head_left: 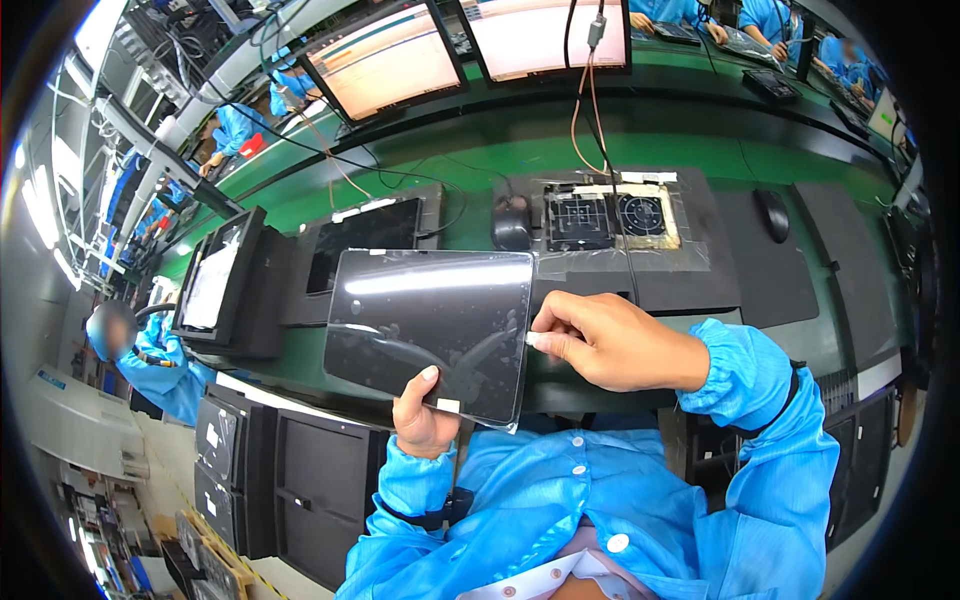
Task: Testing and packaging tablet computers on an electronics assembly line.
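A black tablet with a glossy screen and a clear film is held up in front of me, over the bench edge. My left hand grips its lower edge, thumb on the front face near a small pale tab; the other fingers are hidden behind it. At the tablet's right edge, my right hand pinches a small white piece between thumb and fingertips. Whether that piece is a plug or a tab, I cannot tell. Behind the tablet, a second dark screen lies on a black pad.
Across the green bench stand two monitors. A black fixture, a black mouse and hanging cables lie beyond my hands. Black trays stand at lower left. Other people in blue work around the bench.
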Demonstrator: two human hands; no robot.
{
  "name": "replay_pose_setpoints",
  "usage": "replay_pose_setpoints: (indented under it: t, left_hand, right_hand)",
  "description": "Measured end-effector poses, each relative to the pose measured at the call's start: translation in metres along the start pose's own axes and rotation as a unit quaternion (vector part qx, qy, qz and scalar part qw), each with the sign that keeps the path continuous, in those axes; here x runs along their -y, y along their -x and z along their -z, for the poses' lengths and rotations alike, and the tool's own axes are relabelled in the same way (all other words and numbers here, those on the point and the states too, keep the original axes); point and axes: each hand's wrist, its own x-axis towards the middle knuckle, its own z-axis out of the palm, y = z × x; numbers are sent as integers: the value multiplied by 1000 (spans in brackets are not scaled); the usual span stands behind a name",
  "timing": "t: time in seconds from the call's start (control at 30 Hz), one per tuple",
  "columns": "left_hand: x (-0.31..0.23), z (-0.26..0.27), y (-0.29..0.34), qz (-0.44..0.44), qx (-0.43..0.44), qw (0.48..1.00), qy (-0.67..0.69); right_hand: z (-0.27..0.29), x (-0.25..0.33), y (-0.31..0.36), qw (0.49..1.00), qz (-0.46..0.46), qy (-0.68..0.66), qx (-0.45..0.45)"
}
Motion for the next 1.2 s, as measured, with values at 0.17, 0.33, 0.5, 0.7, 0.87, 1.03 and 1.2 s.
replay_pose_setpoints:
  t: [0.17, 0.33, 0.5, 0.7, 0.87, 1.03, 1.2]
  left_hand:
    - [31, -26, -6, 41, 23, 998, -34]
    - [103, -96, -20, 94, 9, 995, 8]
    - [162, -156, -58, 159, 19, 986, -51]
    - [205, -171, -102, 187, 75, 978, -50]
    - [193, -160, -121, 276, 139, 951, 3]
    - [135, -131, -98, 399, 140, 886, -192]
    - [88, -102, -115, -343, 219, 492, -770]
  right_hand:
    - [32, -16, 13, 993, 35, 108, 17]
    - [94, -13, 52, 961, -70, 269, -8]
    - [132, -22, 93, 920, -61, 385, -31]
    - [172, -82, 92, 917, -62, 387, -73]
    - [184, -121, 86, 931, -48, 351, -93]
    - [173, -143, 85, 900, 12, 424, -102]
    - [162, -151, 84, 878, 8, 471, -89]
